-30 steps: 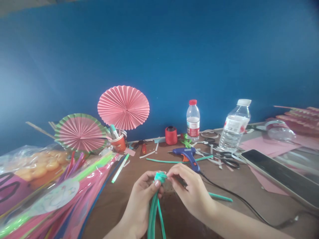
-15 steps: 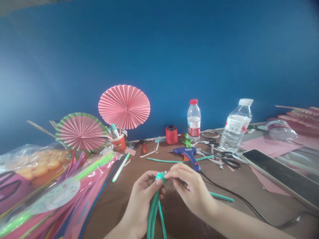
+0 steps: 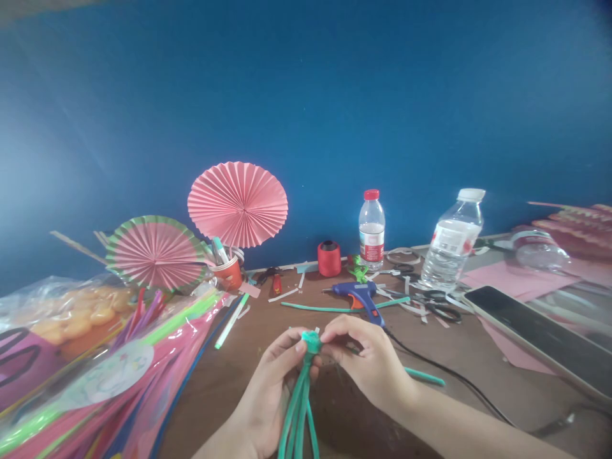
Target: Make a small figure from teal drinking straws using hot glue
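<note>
Black-handled scissors (image 3: 437, 296) lie among white paper scraps (image 3: 285, 296) on the far part of a brown tabletop (image 3: 217, 382), near a leaning, clear plastic bottle with a white cap (image 3: 452, 245). Further left stand a clear bottle with a red cap (image 3: 371, 233) and a red spool (image 3: 329, 261). A pink pleated paper fan (image 3: 238, 204) rises above an orange cup of pens (image 3: 228, 275), with a green-rimmed pink fan (image 3: 155, 255) beside it. Clear plastic packaging with bright fuzzy strips (image 3: 108, 376) fills the left side; a dark-screened phone (image 3: 540, 341) lies to the right. Just beyond the right hand (image 3: 368, 360), a blue glue gun with an orange trigger (image 3: 363, 298) lies across a loose green fuzzy stem (image 3: 310, 308).

Between both hands is a bundle of teal-green fuzzy stems (image 3: 299, 411), its knobbed top (image 3: 312, 342) upward, its strands fanning downward. The left hand (image 3: 272, 379) clamps the bundle near the top, thumb in front and fingertips behind. The right thumb and forefinger, nearly together, meet the knob's right side; whether they grip it is unclear.
</note>
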### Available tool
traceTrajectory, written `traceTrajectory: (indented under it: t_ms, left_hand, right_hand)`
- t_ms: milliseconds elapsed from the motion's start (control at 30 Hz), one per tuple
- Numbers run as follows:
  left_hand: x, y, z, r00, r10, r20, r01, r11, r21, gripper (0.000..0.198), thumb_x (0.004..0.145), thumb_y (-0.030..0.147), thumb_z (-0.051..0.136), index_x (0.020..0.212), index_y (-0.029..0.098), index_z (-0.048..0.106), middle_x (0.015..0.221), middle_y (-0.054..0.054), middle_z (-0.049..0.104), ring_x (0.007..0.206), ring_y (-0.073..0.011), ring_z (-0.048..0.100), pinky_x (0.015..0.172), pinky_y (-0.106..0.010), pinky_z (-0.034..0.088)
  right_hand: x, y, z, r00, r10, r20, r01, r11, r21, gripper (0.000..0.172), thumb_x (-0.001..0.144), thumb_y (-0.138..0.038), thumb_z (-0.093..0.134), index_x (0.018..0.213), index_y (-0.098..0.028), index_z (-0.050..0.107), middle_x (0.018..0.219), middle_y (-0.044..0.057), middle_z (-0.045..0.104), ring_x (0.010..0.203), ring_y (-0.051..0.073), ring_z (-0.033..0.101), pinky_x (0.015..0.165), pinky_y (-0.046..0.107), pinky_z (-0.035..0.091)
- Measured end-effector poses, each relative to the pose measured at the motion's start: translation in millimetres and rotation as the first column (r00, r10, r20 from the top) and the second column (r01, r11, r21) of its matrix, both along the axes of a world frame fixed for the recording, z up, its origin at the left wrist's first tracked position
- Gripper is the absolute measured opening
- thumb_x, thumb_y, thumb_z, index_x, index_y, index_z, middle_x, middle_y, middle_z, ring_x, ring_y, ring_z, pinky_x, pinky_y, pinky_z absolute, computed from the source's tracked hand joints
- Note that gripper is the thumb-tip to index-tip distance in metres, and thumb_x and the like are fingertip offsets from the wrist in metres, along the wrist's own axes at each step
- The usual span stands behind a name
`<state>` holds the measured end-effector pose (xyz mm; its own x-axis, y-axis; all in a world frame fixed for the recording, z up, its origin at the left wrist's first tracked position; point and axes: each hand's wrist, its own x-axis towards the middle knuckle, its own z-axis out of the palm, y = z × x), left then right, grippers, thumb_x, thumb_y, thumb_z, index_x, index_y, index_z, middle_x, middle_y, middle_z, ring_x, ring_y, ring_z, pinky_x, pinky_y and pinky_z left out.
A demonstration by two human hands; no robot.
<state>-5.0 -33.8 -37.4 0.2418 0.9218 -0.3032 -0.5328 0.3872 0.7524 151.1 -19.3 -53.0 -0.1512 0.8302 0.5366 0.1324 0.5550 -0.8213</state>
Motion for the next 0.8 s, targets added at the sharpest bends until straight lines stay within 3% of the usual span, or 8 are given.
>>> traceTrajectory:
  t_ms: [200, 500, 667, 800]
  left_hand:
    - [-1.6, 2.8, -3.4, 0.995, -0.080, 0.057, 0.078, 0.996, 0.037, 0.008, 0.075, 0.015, 0.062, 0.083, 0.016, 0.060, 0.068, -0.001, 0.061, 0.058, -0.0093, 0.059, 0.056, -0.018, 0.046]
    - [2.0, 0.2, 2.2, 1.000, -0.014, -0.010, 0.015, 0.998, 0.067, 0.009, 0.075, 0.014, 0.062, 0.080, 0.019, 0.056, 0.069, 0.001, 0.062, 0.058, -0.0085, 0.058, 0.056, -0.018, 0.046]
    - [3.3, 0.4, 2.7, 1.000, -0.008, -0.017, 0.010, 0.997, 0.078, 0.008, 0.074, 0.015, 0.062, 0.078, 0.018, 0.056, 0.071, 0.000, 0.061, 0.059, -0.0090, 0.057, 0.057, -0.019, 0.046]
    - [4.4, 0.4, 3.4, 0.999, -0.016, -0.044, 0.019, 0.997, 0.073, 0.008, 0.072, 0.016, 0.064, 0.076, 0.017, 0.057, 0.067, 0.000, 0.061, 0.059, -0.0098, 0.057, 0.057, -0.019, 0.046]
  right_hand:
    - [2.5, 1.1, 0.5, 0.995, 0.097, 0.004, -0.097, 0.995, 0.017, 0.017, 0.078, -0.009, 0.055, 0.079, -0.021, 0.065, 0.075, 0.001, 0.063, 0.070, 0.013, 0.062, 0.066, 0.024, 0.051]
    - [0.6, -3.1, 6.0, 0.997, 0.046, 0.063, -0.041, 0.996, -0.083, 0.013, 0.077, -0.008, 0.053, 0.077, -0.020, 0.057, 0.077, 0.000, 0.060, 0.069, 0.012, 0.058, 0.065, 0.022, 0.045]
    - [-2.5, -6.5, 2.3, 0.997, 0.045, 0.061, -0.034, 0.984, -0.173, 0.015, 0.076, -0.006, 0.048, 0.078, -0.020, 0.056, 0.071, -0.002, 0.058, 0.062, 0.011, 0.056, 0.057, 0.020, 0.045]
    - [-4.4, -4.7, -0.8, 0.998, 0.016, 0.057, -0.009, 0.991, -0.133, 0.013, 0.077, -0.011, 0.052, 0.082, -0.020, 0.060, 0.075, 0.000, 0.061, 0.068, 0.013, 0.059, 0.061, 0.022, 0.047]
